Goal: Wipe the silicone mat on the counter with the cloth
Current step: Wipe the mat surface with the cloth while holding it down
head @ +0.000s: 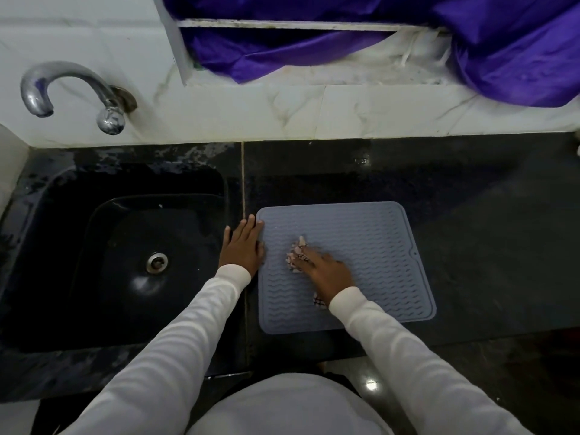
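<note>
A grey-blue silicone mat (370, 240) with wavy ridges lies flat on the dark counter (470, 215), right of the sink. My right hand (326, 271) presses a small crumpled patterned cloth (296, 251) onto the mat's left-centre; cloth shows ahead of the fingers and again by the wrist. My left hand (243, 243) lies flat, fingers spread, on the counter at the mat's left edge, fingertips touching its rim.
A black sink (94, 246) with a metal drain (156, 263) sits at the left, and a chrome tap (78, 92) sticks out of the white marble wall above it. Purple fabric (502, 51) hangs over the ledge behind. The counter's front edge runs just below the mat.
</note>
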`<state>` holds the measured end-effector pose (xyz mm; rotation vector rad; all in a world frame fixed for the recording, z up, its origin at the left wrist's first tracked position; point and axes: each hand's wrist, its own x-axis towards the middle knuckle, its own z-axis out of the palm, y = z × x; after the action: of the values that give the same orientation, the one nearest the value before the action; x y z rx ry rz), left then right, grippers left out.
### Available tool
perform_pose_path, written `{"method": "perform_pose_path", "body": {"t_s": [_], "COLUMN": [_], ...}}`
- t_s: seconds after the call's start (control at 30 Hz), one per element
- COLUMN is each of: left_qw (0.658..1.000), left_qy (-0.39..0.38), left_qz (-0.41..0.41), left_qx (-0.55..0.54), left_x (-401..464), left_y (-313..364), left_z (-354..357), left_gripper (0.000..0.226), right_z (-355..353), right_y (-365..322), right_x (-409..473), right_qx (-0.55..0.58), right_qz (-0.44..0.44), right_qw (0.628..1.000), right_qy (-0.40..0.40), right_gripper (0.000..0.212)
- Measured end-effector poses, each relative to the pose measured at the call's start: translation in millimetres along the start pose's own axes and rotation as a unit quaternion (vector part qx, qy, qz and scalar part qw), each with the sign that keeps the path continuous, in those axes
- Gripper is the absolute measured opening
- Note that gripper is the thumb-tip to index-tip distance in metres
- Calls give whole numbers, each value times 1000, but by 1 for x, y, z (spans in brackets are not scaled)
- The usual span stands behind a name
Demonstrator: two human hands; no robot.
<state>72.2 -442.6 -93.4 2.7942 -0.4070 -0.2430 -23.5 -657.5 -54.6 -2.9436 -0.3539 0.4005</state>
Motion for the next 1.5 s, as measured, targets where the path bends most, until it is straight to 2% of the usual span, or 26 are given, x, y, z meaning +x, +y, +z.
{"method": "perform_pose_path", "body": {"t_s": [0.07,0.33,0.6,0.7,0.77,1.0,1.07,1.17,1.23,1.27,1.37,1.5], "left_qw": [1000,1000,999,999,999,998,998,998,998,998,997,997], "left_qy": [0,-1,-15,-18,-21,-18,-22,-20,-21,-22,-17,-19], "left_qz": [-6,-13,-25,-32,-37,-57,-58,-55,-57,-59,-66,-67], "left_qx": [2,11,15,27,31,24,25,24,21,21,22,17], "left_x": [1,-1,-1,-1,0,0,0,-1,-2,-3,-5,-5], "left_y": [4,9,14,17,19,25,24,23,22,23,27,26], "left_z": [0,-3,-4,-5,-5,-2,-1,0,1,2,4,4], "left_gripper": [56,57,59,59,60,60,59,59,59,59,58,58], "right_z": [-4,-15,-31,-42,-47,-42,-39,-44,-50,-53,-68,-65], "right_y": [17,82,153,185,199,214,215,206,187,178,132,42], "right_x": [-10,-45,-76,-93,-102,-109,-110,-105,-101,-97,-76,-38], "right_qx": [-4,-20,-5,45,59,53,22,4,79,115,185,237], "right_qz": [19,65,136,208,226,187,161,175,193,190,116,8], "right_qw": [1000,997,989,975,971,981,986,984,977,971,960,958], "right_qy": [-3,-39,-61,-62,-48,-24,-33,18,52,94,177,160], "right_gripper": [91,105,65,55,53,56,52,51,36,40,46,39]}}
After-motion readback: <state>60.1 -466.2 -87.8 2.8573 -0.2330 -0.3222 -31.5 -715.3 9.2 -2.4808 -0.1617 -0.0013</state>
